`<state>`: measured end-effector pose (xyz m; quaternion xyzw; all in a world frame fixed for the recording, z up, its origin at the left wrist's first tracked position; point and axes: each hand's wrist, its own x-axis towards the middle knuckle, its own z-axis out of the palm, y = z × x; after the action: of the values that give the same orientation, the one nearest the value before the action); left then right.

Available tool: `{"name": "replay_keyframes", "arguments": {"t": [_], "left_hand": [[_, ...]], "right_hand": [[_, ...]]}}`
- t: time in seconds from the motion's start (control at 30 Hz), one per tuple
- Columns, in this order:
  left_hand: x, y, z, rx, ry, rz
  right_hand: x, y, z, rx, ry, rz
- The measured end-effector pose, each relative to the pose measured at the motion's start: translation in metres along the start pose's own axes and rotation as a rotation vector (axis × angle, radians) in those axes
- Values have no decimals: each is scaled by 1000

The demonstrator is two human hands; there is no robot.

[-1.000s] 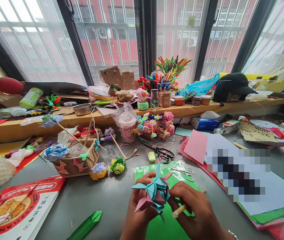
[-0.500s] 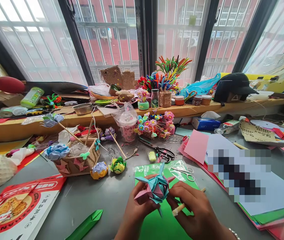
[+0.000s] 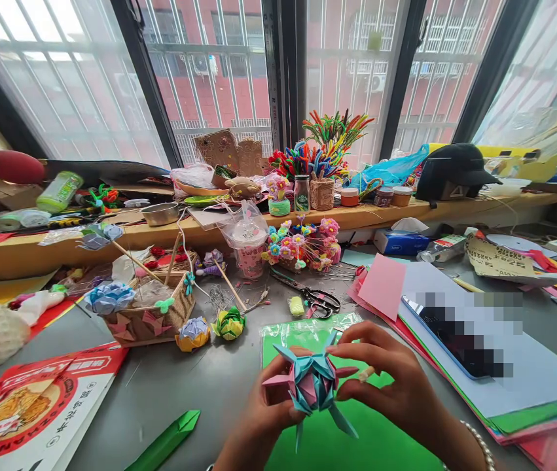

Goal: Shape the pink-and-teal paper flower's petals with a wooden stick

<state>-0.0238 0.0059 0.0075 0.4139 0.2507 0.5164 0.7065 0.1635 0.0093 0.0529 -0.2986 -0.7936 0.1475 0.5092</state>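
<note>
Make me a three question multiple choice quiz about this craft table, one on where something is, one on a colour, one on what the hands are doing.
1. Where are the black scissors?
A. On the window ledge
B. On the table beyond the green sheet
C. In the woven basket

2. What colours is the paper flower?
A. Blue and pink
B. Yellow and green
C. Red and white

3. How is the paper flower held?
A. Lying loose on the table
B. By one hand only
C. Between both hands

Answers: 1 B, they lie just past the green sheet. 2 A, its petals are blue and pink. 3 C, the left hand and right hand both grip it above the sheet.
</note>
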Motion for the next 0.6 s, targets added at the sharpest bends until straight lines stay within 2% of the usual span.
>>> {"name": "replay_keyframes", "arguments": {"t": [0.1, 0.2, 0.33, 0.6], "left_hand": [[-1, 4, 2, -2, -7, -36], [0, 7, 6, -14, -25, -13], [1, 5, 9, -33, -70, 10], [-1, 4, 13, -33, -56, -1]], "right_hand": [[0, 2, 3, 107, -65, -6], [-3, 5, 7, 187, -84, 5], [-6, 7, 10, 210, -63, -4], [-11, 6, 15, 199, -10, 3]]}}
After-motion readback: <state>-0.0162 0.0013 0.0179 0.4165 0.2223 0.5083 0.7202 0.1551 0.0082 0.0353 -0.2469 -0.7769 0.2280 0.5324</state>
